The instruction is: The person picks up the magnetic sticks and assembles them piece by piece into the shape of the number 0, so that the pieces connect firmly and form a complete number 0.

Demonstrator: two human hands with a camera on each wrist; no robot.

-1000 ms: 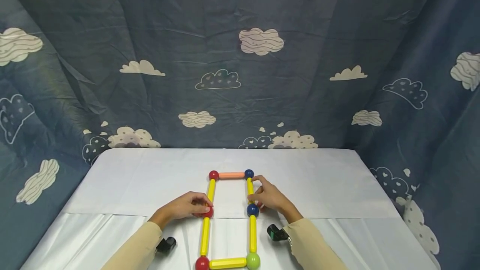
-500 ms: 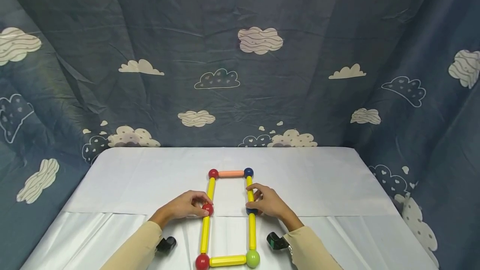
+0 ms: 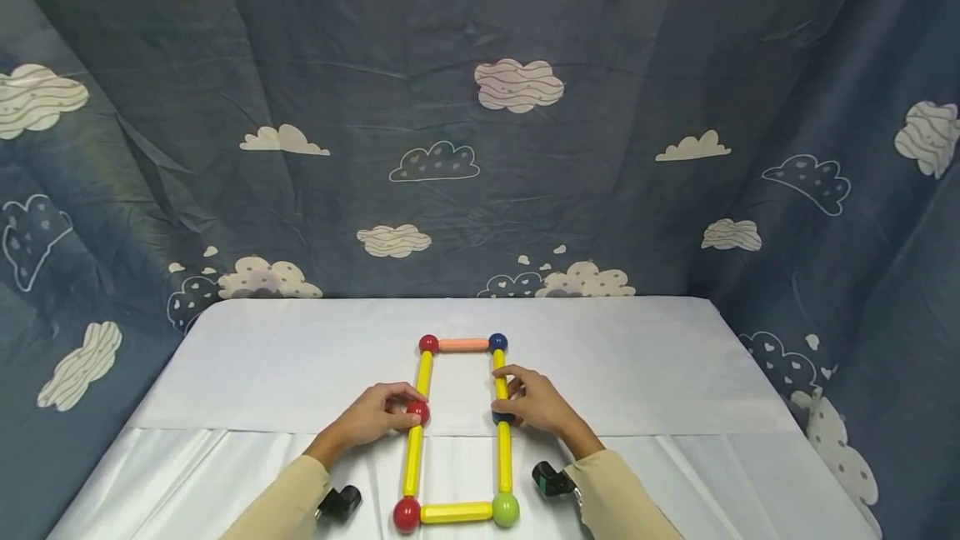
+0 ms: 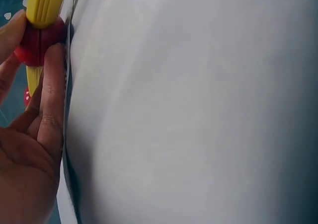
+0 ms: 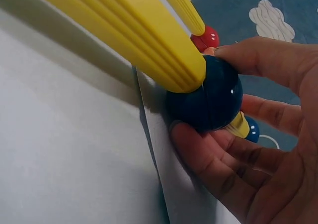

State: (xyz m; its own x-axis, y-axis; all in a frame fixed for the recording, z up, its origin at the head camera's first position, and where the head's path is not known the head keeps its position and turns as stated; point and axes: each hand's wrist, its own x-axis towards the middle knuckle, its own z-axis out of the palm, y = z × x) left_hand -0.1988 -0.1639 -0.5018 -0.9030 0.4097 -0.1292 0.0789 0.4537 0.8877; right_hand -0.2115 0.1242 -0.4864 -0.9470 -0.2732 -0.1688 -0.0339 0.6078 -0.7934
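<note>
A flat rectangle of toy rods and balls lies on the white table. My left hand (image 3: 381, 413) pinches the red ball (image 3: 417, 412) midway along its left side; in the left wrist view thumb and fingers sit on either side of that ball (image 4: 39, 47). On the right side, my right hand (image 3: 542, 403) grips the middle dark blue ball (image 5: 213, 95) between thumb and fingers, mostly covering it in the head view. Yellow rods (image 3: 413, 461) run along both sides. An orange rod (image 3: 462, 345) joins a red ball (image 3: 428, 344) and a blue ball (image 3: 498, 342) at the far end.
The near end has a red ball (image 3: 407, 515), a yellow rod (image 3: 456, 512) and a green ball (image 3: 506, 510). White cloth (image 3: 637, 373) covers the table. A dark cloud-printed curtain (image 3: 600, 198) hangs behind and at both sides.
My right hand has come off the far yellow rod and now grips the middle blue ball. The rectangle has shifted slightly away from me. My left hand keeps to its red ball.
</note>
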